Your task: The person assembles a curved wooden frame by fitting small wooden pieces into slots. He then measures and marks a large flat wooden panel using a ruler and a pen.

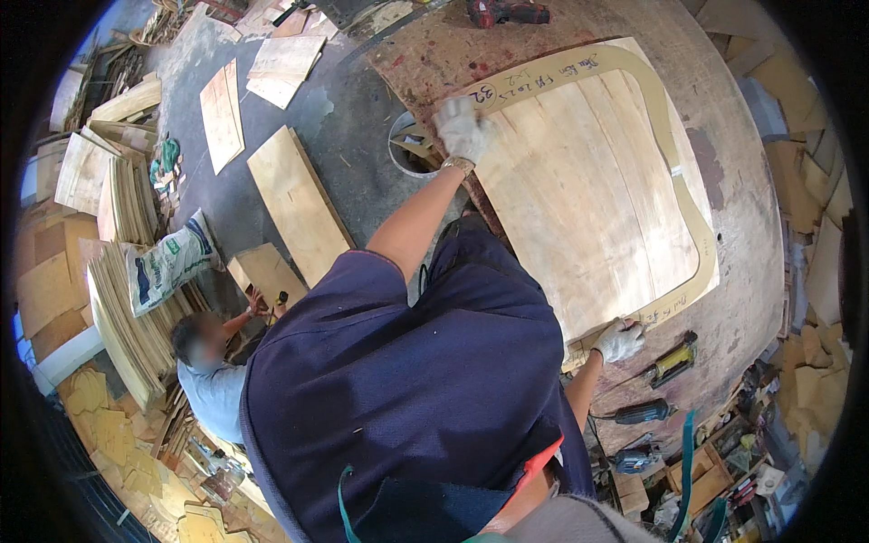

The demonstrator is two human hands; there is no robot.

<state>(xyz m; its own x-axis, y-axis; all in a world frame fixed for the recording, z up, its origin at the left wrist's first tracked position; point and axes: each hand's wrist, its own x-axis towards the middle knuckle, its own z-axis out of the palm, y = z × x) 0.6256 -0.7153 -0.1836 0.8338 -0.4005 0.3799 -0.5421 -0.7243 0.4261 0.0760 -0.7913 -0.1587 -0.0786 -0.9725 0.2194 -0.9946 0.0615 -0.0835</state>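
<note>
A curved, U-shaped brown template (665,136) with handwriting lies on a pale plywood panel (561,181) on the workbench. My left hand (463,128), in a whitish work glove, closes on the template's far-left end at the panel's edge. My right hand (621,340), gloved too, has its fingers bent over the template's near end by the panel's near corner. Part of each hand's grip is hidden under the glove. The template follows the panel's far and right edges, with a small pale joint midway.
On the worn workbench (747,226) lie a red-black power tool (507,13), a yellow-black tool (672,362) and a dark corded tool (641,412). A round bin (409,145) stands left of it. A person in blue (217,394) works at left near stacked boards (127,317).
</note>
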